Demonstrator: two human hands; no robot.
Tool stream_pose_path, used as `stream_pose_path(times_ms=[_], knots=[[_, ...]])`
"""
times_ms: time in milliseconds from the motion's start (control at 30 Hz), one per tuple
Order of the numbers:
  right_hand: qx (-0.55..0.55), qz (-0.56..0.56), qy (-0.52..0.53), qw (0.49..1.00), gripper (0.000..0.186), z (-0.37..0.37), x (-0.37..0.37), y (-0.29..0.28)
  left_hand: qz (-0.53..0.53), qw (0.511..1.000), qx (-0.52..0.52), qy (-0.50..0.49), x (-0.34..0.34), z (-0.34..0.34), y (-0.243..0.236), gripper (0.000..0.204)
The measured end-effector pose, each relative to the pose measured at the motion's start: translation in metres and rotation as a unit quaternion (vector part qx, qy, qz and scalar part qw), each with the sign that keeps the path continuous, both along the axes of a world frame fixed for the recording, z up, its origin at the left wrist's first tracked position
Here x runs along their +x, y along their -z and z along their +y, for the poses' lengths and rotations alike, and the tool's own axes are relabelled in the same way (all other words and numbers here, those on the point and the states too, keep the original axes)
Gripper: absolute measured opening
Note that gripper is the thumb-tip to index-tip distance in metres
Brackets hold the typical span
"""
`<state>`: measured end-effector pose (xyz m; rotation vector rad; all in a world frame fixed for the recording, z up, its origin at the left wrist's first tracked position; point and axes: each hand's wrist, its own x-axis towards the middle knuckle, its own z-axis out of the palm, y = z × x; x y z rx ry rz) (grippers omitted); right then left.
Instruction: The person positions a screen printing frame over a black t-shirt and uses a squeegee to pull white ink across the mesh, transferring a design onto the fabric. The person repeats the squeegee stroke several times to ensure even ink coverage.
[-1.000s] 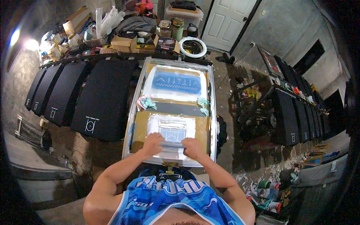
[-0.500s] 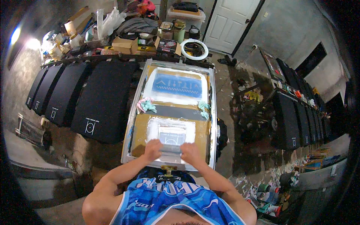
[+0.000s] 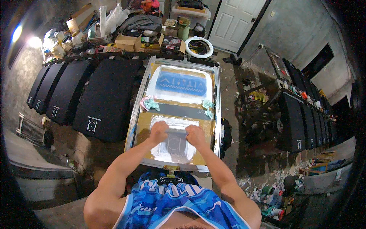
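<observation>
Both fists grip the ends of a squeegee [image 3: 176, 131]: my left hand [image 3: 158, 132] at one end, my right hand [image 3: 195, 136] at the other. It rests across the near half of a screen-printing frame [image 3: 130, 136], which has pale metal sides. White ink [image 3: 179, 123] lies in a band just beyond the squeegee and is smeared around a round design in the mesh. Farther up the screen, a blue stencil area [image 3: 182, 84] has a white border. Crumpled pink and mint rags [image 3: 150, 104] sit by the frame's left side, with more mint scraps [image 3: 208, 108] on its right.
Black garments on boards [image 3: 105, 99] stand in a row at my left, another row [image 3: 293, 124] at my right. Behind the frame, a cluttered bench holds boxes [image 3: 128, 42], bags and a white ring [image 3: 199, 47]. Scraps and containers [image 3: 270, 198] lie at the lower right.
Both my hands have pushed the squeegee away from me, from the screen's near edge toward its middle. The round design now shows on the near side of it.
</observation>
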<state>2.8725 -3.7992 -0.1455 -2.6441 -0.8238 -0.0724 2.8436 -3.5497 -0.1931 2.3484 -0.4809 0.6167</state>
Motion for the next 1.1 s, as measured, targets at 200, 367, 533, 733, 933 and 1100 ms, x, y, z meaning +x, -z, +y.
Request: stream_pose_path(times_ms=[200, 367, 533, 733, 933, 1100], knots=[[-0.030, 0.090, -0.077, 0.993, 0.014, -0.024, -0.108, -0.015, 0.058, 0.993, -0.011, 0.107, -0.113, 0.002, -0.011, 0.024], [-0.066, 0.062, -0.076, 0.993, 0.018, -0.010, -0.062, -0.026, -0.007, 0.996, 0.002, 0.092, -0.061, 0.012, -0.017, 0.025], [-0.023, -0.005, -0.015, 1.000, 0.013, 0.022, 0.019, -0.020, -0.047, 0.999, -0.015, 0.015, 0.028, 0.023, -0.014, 0.016], [-0.041, 0.049, -0.063, 0.996, 0.013, 0.035, -0.013, -0.012, -0.024, 0.998, -0.001, 0.061, -0.032, 0.042, -0.010, 0.016], [-0.078, 0.082, -0.170, 0.979, 0.013, 0.004, -0.099, -0.029, 0.078, 0.986, -0.030, 0.143, -0.138, 0.032, -0.028, 0.022], [-0.100, 0.056, -0.080, 0.990, 0.015, -0.004, -0.030, -0.029, 0.102, 0.987, 0.109, 0.063, -0.055, 0.012, -0.021, 0.022]])
